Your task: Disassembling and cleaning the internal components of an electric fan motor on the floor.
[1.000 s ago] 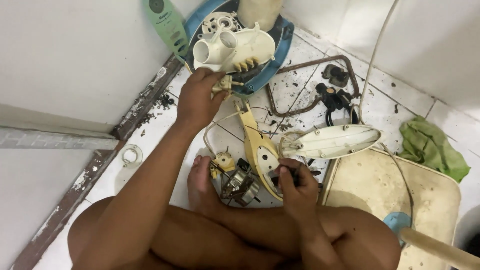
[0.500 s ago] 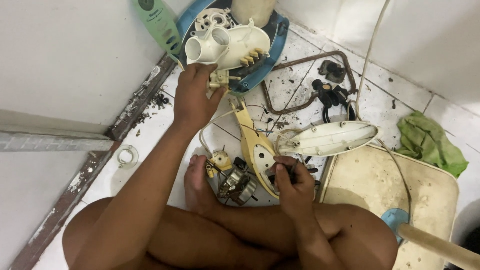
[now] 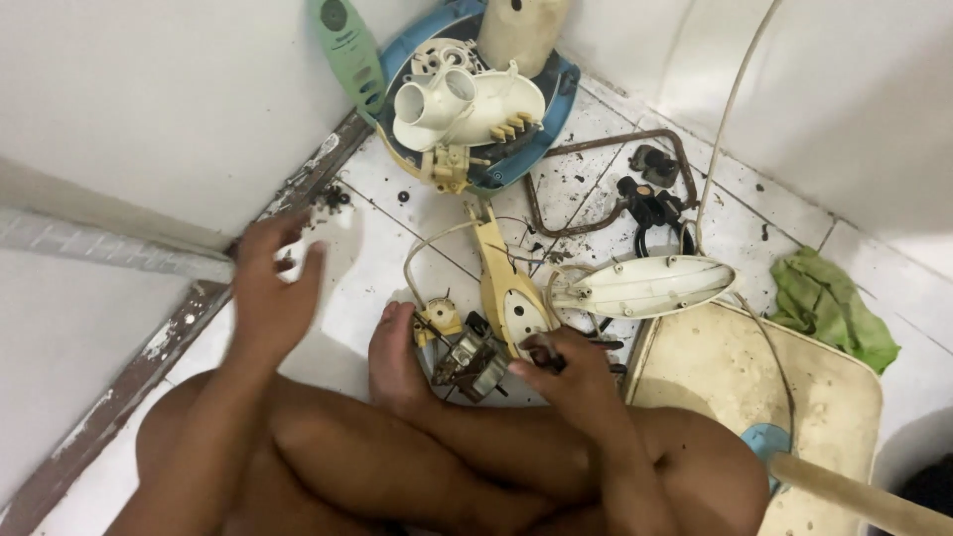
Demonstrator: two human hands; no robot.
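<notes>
**A:** What am I working on here?

**B:** The cream plastic housing piece, lying on the tiled floor just ahead of my crossed legs. My right hand is curled tight on its near end, beside the small metal motor.

**A:** How will it handle?

**B:** I judge it light, stiff and brittle, with thin wires trailing off it; grip the thick near end, not the narrow far tip.

**A:** And the left hand?

**B:** Spread wide and empty, blurred above the floor at left, near the dark screws by the wall.

**A:** Farther out?

**B:** A blue fan base with a white ducted part far, an oval cream cover right, a green rag beyond.
</notes>
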